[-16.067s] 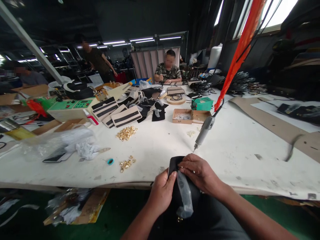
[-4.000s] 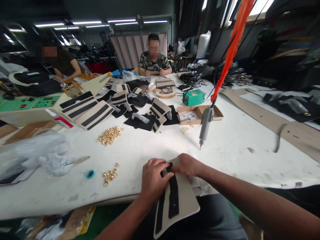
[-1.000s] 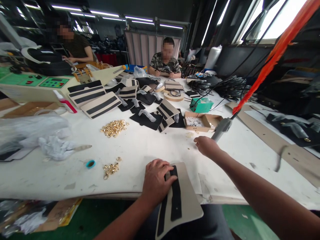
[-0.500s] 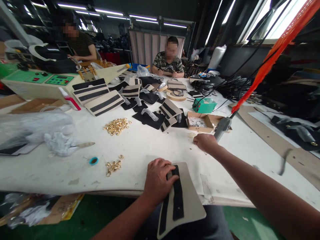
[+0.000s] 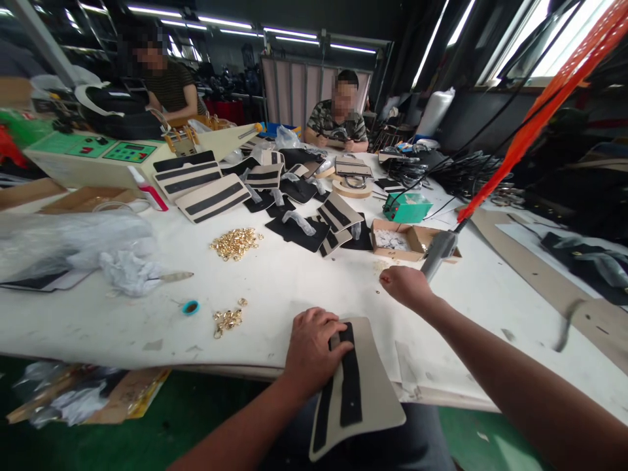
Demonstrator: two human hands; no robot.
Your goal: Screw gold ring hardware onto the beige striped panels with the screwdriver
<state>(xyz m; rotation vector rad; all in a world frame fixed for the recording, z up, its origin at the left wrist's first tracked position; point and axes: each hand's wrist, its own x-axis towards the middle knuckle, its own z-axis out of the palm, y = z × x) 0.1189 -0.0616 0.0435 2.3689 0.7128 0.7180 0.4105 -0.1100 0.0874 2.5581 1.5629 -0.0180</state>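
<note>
My left hand (image 5: 316, 347) grips a beige panel with black strips (image 5: 377, 386), its thumb lying on one strip and its fingers over the far edge. The panel overhangs the front of the table, above my lap. Out on the table to the right, my right hand (image 5: 405, 286) is closed beside a few tiny pale pieces (image 5: 380, 267); whatever its fingers hold is hidden. Just behind that wrist hangs a grey electric screwdriver (image 5: 440, 252) on an orange-wrapped cord (image 5: 530, 118). A cardboard box of small white pieces (image 5: 392, 240) stands beyond the hand.
Gold rings lie in a larger pile (image 5: 237, 243) and a smaller one (image 5: 228, 319), near a blue cap (image 5: 190, 307). Similar striped panels (image 5: 213, 196) and a green box (image 5: 407, 207) are further back. Plastic bags (image 5: 73, 242) cover the left side. Two people sit beyond.
The view has turned slightly left, so the scene sits further right. My right hand's fingers look drawn in a little tighter. My left hand keeps its hold on the panel.
</note>
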